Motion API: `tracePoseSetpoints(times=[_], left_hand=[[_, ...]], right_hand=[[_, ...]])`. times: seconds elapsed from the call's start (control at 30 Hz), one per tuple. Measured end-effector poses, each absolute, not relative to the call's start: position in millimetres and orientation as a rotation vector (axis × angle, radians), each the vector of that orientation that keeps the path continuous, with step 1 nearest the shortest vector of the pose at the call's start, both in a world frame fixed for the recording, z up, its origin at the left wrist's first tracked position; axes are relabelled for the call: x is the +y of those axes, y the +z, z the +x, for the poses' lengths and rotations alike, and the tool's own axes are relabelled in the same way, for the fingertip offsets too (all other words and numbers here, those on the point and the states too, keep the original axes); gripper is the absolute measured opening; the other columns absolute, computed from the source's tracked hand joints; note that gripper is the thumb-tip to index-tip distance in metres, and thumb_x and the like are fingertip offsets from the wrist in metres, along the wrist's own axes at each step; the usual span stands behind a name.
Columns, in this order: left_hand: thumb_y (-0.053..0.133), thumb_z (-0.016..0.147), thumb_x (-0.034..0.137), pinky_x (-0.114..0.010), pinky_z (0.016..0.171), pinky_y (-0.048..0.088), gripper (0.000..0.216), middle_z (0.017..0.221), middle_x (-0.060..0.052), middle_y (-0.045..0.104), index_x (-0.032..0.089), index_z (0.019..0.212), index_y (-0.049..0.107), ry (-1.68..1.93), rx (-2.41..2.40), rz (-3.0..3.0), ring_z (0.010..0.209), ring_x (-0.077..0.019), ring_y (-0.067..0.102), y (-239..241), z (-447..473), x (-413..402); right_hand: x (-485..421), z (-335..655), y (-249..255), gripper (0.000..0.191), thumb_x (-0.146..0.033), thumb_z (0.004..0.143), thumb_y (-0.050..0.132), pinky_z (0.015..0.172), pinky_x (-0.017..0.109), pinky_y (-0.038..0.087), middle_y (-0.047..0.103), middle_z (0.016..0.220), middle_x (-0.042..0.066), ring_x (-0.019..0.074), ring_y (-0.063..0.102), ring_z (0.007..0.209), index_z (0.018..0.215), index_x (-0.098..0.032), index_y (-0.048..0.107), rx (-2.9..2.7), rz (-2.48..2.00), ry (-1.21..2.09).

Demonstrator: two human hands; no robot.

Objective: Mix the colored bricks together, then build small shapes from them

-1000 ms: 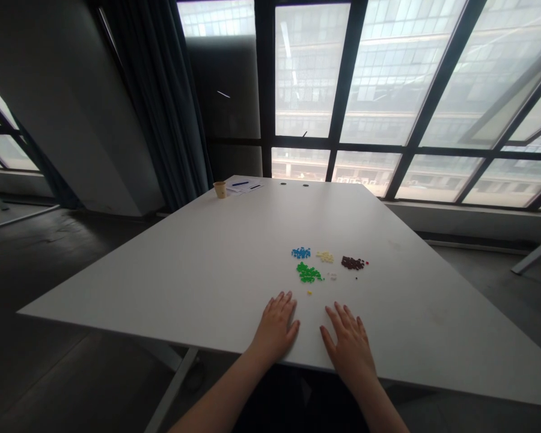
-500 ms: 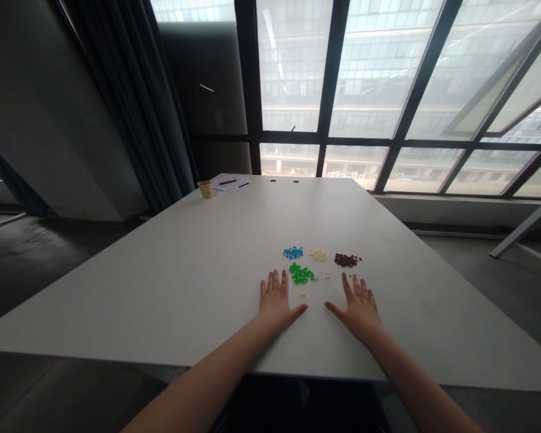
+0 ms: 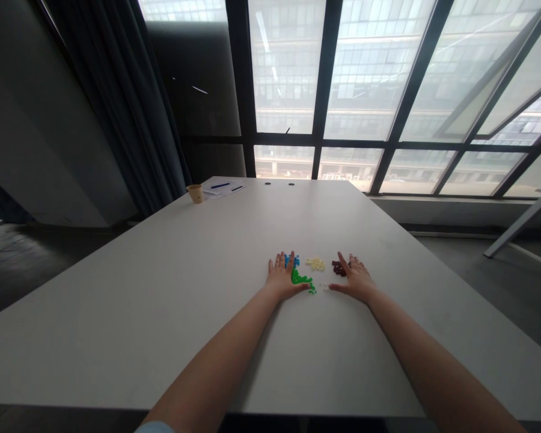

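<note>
On the white table [image 3: 162, 300] lie small heaps of beads sorted by colour. My left hand [image 3: 283, 276] lies flat and open, its fingers over the blue beads [image 3: 293, 260] and its thumb along the green beads [image 3: 301, 279]. My right hand [image 3: 354, 278] lies flat and open too, partly covering the dark brown beads [image 3: 338, 268]. The pale yellow beads [image 3: 315, 263] sit uncovered between both hands. A few white beads [image 3: 324, 287] lie near my right thumb.
A small paper cup [image 3: 195, 193] stands at the table's far left corner, beside papers [image 3: 223, 188] with a blue pen on them. Tall windows and a dark curtain [image 3: 117, 102] stand behind the table.
Both hands have slid forward from the table's near edge onto the bead heaps. The left now covers part of the blue and green beads, the right part of the brown ones.
</note>
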State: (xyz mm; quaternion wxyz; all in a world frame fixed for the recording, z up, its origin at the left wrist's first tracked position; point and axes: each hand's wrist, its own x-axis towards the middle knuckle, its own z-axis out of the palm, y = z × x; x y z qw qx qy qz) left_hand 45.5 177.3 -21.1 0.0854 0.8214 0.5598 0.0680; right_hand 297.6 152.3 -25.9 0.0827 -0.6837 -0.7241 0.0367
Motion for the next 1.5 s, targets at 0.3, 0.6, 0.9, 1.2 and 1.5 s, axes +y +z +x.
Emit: tracePoseSetpoints(times=[0.3,0.6,0.9,1.2,1.5], left_hand=[[0.045,0.066,0.068,-0.041,0.106,0.015,0.096,0.139,-0.012,0.028,0.018,0.138,0.005,0.384,1.277,2.589,0.128,-0.0231,0.024,-16,51,203],[0.015,0.089,0.035,-0.041,0.106,0.018,0.049,0.137,-0.007,0.034,0.015,0.13,0.034,0.367,1.42,2.548,0.129,-0.0198,0.024,-18,61,213],[0.033,0.08,0.056,-0.031,0.105,0.022,0.066,0.136,-0.006,0.036,0.016,0.133,0.029,0.393,1.039,2.569,0.124,-0.018,0.033,-8,47,193],[0.035,0.08,0.052,-0.032,0.107,0.016,0.07,0.141,-0.01,0.024,0.01,0.135,0.023,0.314,1.117,2.678,0.13,-0.0191,0.021,-17,50,184],[0.019,0.088,0.032,-0.034,0.106,0.02,0.051,0.137,-0.013,0.033,0.005,0.131,0.031,0.35,1.401,2.66,0.127,-0.0192,0.027,-25,49,182]], right_hand=[[174,286,-20,0.084,-0.062,0.072,0.045,0.104,0.038,0.021,0.026,0.14,0.009,0.0224,0.02,0.128,0.138,-0.017,0.018,-2.412,-1.485,0.258],[189,252,-21,0.072,-0.059,0.079,0.037,0.105,0.038,0.019,0.029,0.139,0.006,0.0219,0.021,0.128,0.136,-0.015,0.028,-2.378,-1.454,0.338],[162,250,-15,0.105,-0.065,0.056,0.06,0.105,0.039,0.019,0.017,0.142,0.012,0.0252,0.015,0.13,0.138,-0.013,0.018,-2.431,-1.283,0.445],[164,235,-24,0.095,-0.065,0.066,0.05,0.106,0.039,0.016,0.019,0.142,0.012,0.0263,0.007,0.131,0.137,-0.008,0.022,-2.502,-1.481,0.237],[178,205,-32,0.056,-0.035,0.084,0.036,0.104,0.038,0.022,0.033,0.134,0.018,0.0237,0.026,0.126,0.13,-0.004,0.035,-2.487,-1.434,0.037]])
